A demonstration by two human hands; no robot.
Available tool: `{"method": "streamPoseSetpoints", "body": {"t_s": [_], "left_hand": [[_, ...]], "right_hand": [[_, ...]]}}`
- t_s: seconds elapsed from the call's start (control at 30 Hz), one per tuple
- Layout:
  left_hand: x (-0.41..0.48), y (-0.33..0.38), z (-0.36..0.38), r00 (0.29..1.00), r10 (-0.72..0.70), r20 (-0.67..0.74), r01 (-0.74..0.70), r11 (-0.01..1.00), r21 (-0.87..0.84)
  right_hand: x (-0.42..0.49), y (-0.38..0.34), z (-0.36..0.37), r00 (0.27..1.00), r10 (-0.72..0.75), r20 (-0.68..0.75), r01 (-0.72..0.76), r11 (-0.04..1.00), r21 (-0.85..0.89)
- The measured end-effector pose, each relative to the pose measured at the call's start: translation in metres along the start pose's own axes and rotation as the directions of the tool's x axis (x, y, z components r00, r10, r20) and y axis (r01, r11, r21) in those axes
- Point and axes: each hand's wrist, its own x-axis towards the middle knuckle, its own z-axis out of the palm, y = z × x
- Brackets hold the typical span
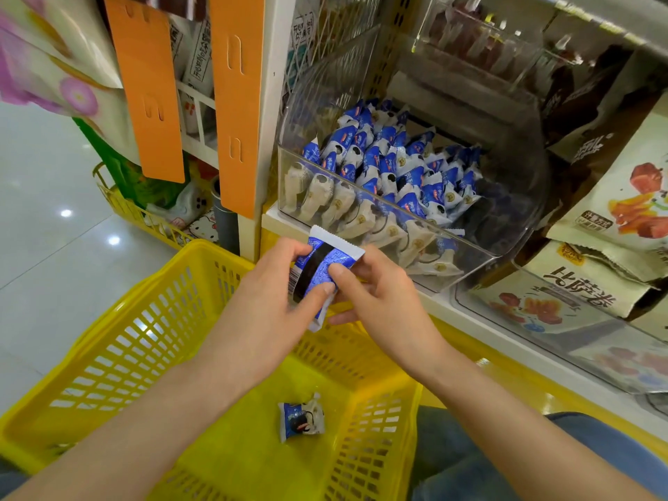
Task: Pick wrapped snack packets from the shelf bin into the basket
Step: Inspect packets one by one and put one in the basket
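Note:
A blue and white snack packet point(322, 265) is held above the far rim of the yellow basket point(119, 341). My left hand point(269, 312) grips it from the left, thumb on its front. My right hand point(376, 291) pinches its right side with thumb and fingers. One more wrapped packet point(301, 417) lies on the basket floor. Behind the hands, the clear shelf bin point(506, 218) is piled with several blue and white packets point(390, 168).
Orange hanging strips point(231, 103) flank the white shelf post. A clear bin of beige snack bags point(564, 301) stands to the right. A second yellow basket point(144, 215) with goods sits on the shiny floor at left. My knee in jeans point(470, 457) is beside the basket.

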Motion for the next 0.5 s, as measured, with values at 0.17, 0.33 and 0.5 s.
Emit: {"method": "streamPoseSetpoints", "body": {"t_s": [0.17,0.33,0.5], "left_hand": [[0.0,0.001,-0.003,0.999,0.026,0.029,-0.026,1.0,0.012],[0.0,0.008,-0.008,0.993,0.073,0.091,-0.077,0.996,0.041],[-0.001,0.013,-0.01,0.979,0.165,0.118,-0.196,0.92,0.341]], "right_hand": [[-0.001,0.002,0.001,1.0,-0.005,0.015,0.005,1.0,0.012],[-0.001,0.001,-0.002,1.0,0.001,-0.002,-0.001,0.999,0.04],[-0.004,0.003,0.001,1.0,-0.007,-0.006,0.007,1.0,0.006]]}}
